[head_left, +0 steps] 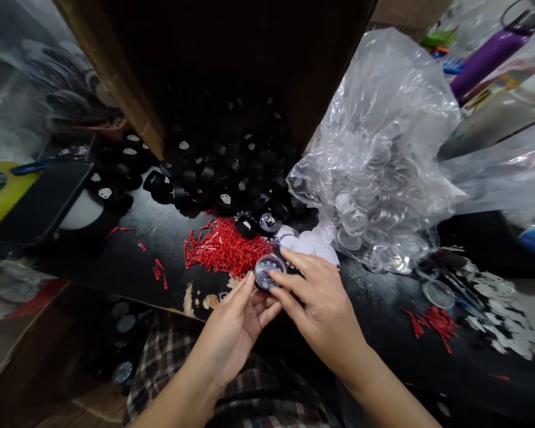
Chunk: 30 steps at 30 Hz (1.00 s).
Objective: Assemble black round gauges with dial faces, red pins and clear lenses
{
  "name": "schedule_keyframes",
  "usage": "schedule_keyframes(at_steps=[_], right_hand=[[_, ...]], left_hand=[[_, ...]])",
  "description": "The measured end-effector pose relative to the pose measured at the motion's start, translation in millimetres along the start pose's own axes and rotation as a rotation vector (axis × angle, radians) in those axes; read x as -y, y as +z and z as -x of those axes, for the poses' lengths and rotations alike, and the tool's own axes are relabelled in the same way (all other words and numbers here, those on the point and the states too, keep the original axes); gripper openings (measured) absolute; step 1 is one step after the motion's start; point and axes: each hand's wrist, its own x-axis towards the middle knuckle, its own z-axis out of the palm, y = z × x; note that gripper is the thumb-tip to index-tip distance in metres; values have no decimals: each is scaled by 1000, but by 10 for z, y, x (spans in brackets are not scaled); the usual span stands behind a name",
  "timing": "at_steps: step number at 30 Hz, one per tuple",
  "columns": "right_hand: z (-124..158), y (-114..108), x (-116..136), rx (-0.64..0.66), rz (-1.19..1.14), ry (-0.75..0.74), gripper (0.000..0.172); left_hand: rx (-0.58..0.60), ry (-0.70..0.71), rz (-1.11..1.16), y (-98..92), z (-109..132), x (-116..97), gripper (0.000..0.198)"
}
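Note:
Between both hands, over the table's front edge, is a small round dial gauge [267, 272] with a dark rim and a printed face. My left hand [238, 327] grips it from below and the left, thumb at its edge. The fingers of my right hand [321, 297] close around its right side, the fingertips touching its face and rim. Just behind lies a heap of red pointers [225, 246]. White round discs [310, 242] are stacked by my right fingers, and an uncovered gauge body [270, 222] rests behind them.
A tipped cardboard box [116, 71] spills black round housings [205, 175] onto the black table [116, 261]. To the right, a plastic bag [383, 178] holds clear round covers. Farther right lie white pieces [503, 303], tweezers and more red pointers [434, 324]. A phone [42, 202] is at left.

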Motion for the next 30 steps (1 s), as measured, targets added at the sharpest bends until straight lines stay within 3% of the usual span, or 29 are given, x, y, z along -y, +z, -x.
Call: schedule_keyframes(at_steps=[4,7,9,11,13,19,23,25,28,30], right_hand=[[28,-24,41,55,-62,-53,21],[-58,-55,14,28,-196,155,16],[-135,-44,-1,79,-255,295,23],[-187,-13,-2,139,-264,342,35],[-196,23,10,118,-236,334,38],[-127,115,31,-30,-227,276,37],[-171,200,66,-73,-288,302,38],[-194,211,88,0,-354,328,39],[-191,142,62,212,-473,337,35],[-173,73,1,247,-494,369,28]], left_hand=[[43,114,-121,-64,-13,5,23],[102,204,-301,-91,-14,67,30],[145,276,-469,-93,1,105,37],[203,342,-613,-91,27,124,41],[231,381,-704,-96,58,126,44],[195,442,-870,-90,110,114,40],[103,453,-866,-50,67,96,37],[77,407,-853,-148,101,35,38],[-29,310,-889,-562,332,-150,40],[-281,339,-956,-917,564,-313,43]])
